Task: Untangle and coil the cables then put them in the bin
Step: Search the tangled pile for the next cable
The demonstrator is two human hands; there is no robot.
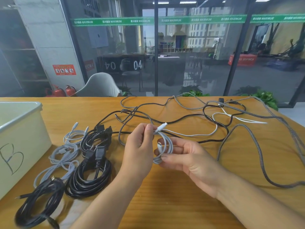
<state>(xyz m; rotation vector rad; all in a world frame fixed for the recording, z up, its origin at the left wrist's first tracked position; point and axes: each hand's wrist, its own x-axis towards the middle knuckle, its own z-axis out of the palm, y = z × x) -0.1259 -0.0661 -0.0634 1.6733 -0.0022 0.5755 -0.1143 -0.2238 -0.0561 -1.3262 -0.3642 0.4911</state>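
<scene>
Head view: left hand [140, 146] pinches the top of a small white cable [162, 146] coil above the tabletop [165, 204]; right hand [184, 156] grips the coil's lower loops. White slack trails right into the tangled cables [214, 113]. Coiled black cables [89, 176] and grey cables [62, 156] lie left, beside the bin [19, 129] marked B.

Lighting: even, soft daylight from windows beyond the glass wall [189, 52]. Shadows: faint on the tabletop [165, 187]. Glare: reflections across the glass. Distortion: wide-angle bending at edges. Focus: background hazy; lower-left black cables [38, 204] blurred.
</scene>
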